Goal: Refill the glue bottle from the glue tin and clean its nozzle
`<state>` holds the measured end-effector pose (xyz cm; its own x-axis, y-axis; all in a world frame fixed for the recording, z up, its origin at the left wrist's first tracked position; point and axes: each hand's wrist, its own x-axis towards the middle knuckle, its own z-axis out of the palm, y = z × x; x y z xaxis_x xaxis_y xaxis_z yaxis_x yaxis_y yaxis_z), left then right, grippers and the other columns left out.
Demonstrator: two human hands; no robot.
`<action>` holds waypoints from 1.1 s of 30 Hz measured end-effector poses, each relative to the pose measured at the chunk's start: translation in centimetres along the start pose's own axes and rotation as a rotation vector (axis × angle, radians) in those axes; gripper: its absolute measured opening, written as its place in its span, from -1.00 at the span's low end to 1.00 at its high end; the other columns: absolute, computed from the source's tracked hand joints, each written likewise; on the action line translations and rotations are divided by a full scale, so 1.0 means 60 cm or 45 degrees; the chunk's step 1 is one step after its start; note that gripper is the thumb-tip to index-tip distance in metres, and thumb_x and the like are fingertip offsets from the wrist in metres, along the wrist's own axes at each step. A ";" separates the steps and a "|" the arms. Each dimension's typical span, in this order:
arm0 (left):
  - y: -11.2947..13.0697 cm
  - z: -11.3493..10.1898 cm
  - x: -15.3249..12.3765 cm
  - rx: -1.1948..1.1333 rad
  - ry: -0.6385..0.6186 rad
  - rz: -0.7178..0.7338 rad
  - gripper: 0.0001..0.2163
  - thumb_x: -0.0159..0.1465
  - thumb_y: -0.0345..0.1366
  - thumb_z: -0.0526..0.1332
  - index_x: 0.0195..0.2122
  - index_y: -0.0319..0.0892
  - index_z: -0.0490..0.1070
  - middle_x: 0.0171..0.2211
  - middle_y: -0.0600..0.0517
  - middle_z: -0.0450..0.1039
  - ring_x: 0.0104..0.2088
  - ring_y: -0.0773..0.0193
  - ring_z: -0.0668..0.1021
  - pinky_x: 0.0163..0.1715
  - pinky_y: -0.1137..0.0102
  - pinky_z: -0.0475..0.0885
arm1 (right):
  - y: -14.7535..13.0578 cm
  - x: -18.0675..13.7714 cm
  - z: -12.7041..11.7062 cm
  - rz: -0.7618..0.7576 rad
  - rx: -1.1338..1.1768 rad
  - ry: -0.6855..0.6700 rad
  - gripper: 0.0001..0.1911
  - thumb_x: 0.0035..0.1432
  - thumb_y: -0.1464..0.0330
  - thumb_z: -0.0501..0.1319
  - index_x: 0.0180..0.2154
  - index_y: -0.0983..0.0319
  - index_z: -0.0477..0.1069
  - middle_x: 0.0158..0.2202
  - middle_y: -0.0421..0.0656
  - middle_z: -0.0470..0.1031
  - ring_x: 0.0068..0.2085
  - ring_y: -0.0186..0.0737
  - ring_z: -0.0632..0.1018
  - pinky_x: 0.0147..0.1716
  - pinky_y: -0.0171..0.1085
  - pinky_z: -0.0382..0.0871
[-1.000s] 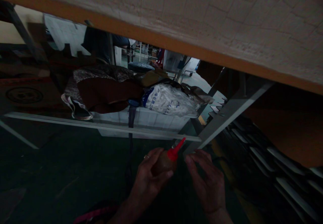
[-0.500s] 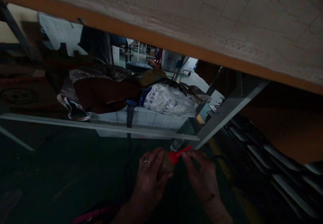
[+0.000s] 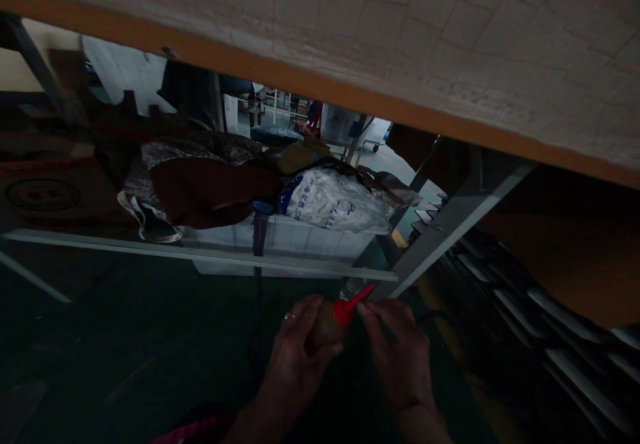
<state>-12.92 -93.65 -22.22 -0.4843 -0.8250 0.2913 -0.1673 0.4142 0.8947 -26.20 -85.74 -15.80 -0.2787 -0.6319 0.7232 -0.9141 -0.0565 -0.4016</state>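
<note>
Low in the dim space under a table, my left hand (image 3: 295, 354) is wrapped round a small brownish squeeze bottle (image 3: 326, 325) that has a red pointed nozzle (image 3: 350, 304). A ring shows on one finger of that hand. My right hand (image 3: 397, 354) is just to the right of the bottle, with its thumb and fingers pinched at the base of the red nozzle. The nozzle tip points up and to the right.
The table top (image 3: 400, 44) with its orange edge fills the upper frame. A grey metal frame bar (image 3: 200, 254) and slanted leg (image 3: 450, 224) cross behind my hands. A white crate (image 3: 280, 237) carries a white printed bag (image 3: 330, 204) and dark cloth (image 3: 210, 187). Stacked dark soles (image 3: 525, 311) lie right.
My right hand has come in from beside the bottle and pinched the red nozzle. The left hand keeps its hold on the bottle, and the nozzle has tilted lower.
</note>
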 end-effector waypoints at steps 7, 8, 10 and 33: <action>-0.002 0.002 0.004 -0.019 0.091 -0.046 -0.53 -0.06 -0.33 0.34 -0.06 -0.17 0.42 -0.02 -0.14 0.41 -0.02 -0.05 0.43 0.00 0.03 0.32 | -0.002 -0.001 0.027 0.017 -0.020 -0.045 -0.81 0.19 0.43 0.09 -0.45 0.23 0.39 -0.48 -0.18 0.42 -0.40 -0.23 0.44 -0.37 -0.27 0.31; 0.003 -0.004 0.009 -0.138 0.076 -0.125 -0.54 -0.07 -0.29 0.34 -0.08 -0.18 0.43 -0.04 -0.15 0.42 -0.03 -0.05 0.45 -0.01 0.06 0.34 | -0.011 -0.001 0.025 -0.018 0.007 -0.054 -0.80 0.18 0.43 0.09 -0.48 0.23 0.36 -0.51 -0.19 0.40 -0.42 -0.24 0.43 -0.36 -0.27 0.32; 0.012 -0.019 0.018 -0.424 0.013 -0.262 -0.54 -0.09 -0.22 0.36 -0.12 -0.22 0.45 -0.07 -0.14 0.44 -0.05 -0.03 0.46 -0.03 0.12 0.35 | -0.025 0.000 0.015 -0.099 0.095 -0.036 -0.79 0.18 0.45 0.09 -0.51 0.23 0.32 -0.53 -0.22 0.39 -0.43 -0.28 0.44 -0.31 -0.27 0.34; 0.032 -0.046 0.007 -1.436 -0.789 -0.538 -0.51 -0.22 -0.20 0.43 -0.20 -0.20 0.53 -0.29 -0.05 0.56 -0.21 0.05 0.54 -0.18 0.31 0.36 | -0.034 0.014 -0.089 0.029 0.777 -0.173 -0.82 0.22 0.46 0.11 -0.45 0.20 0.33 -0.55 -0.30 0.33 -0.49 -0.36 0.42 -0.10 -0.20 0.35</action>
<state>-11.07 -94.27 -19.42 -0.9256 -0.3785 -0.0042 0.2464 -0.6109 0.7523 -26.18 -82.05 -11.37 -0.2198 -0.7287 0.6487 -0.5641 -0.4476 -0.6939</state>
